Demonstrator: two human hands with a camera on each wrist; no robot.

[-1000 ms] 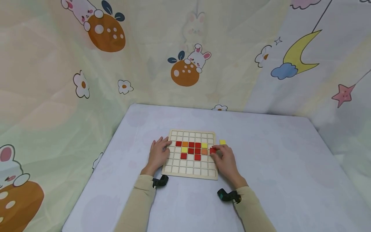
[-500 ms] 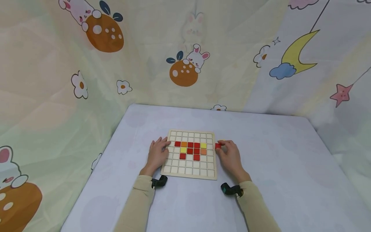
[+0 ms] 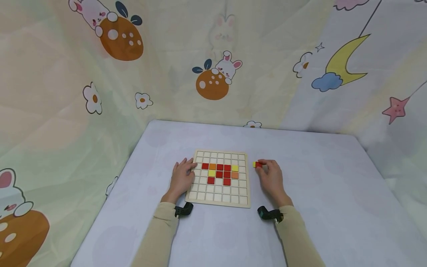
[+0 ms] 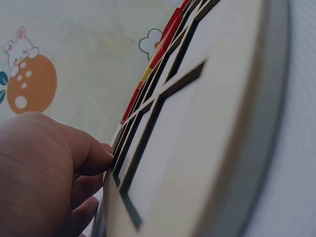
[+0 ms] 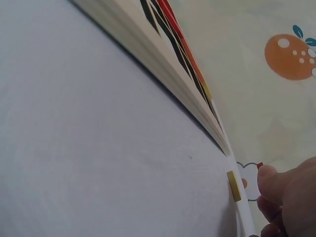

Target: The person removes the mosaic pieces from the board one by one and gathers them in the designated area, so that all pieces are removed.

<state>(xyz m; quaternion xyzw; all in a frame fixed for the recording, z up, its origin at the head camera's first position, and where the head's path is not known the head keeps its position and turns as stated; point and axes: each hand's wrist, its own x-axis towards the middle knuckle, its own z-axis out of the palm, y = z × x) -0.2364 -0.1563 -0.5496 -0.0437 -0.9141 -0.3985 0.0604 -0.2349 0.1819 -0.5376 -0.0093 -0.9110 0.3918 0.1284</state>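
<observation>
Fingers [image 3: 266,161] on red tile [image 3: 258,164] near yellow tile [image 5: 234,186]

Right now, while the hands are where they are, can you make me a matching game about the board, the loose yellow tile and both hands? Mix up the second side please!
Column one:
1. board
2. left hand
3. loose yellow tile
4. right hand

Column two:
A. pinches a red tile
B. pale wood colour, marked in squares
C. on the table, past the board's right edge
D. touches the board's left edge

Right pairs: 1-B, 2-D, 3-C, 4-A
</observation>
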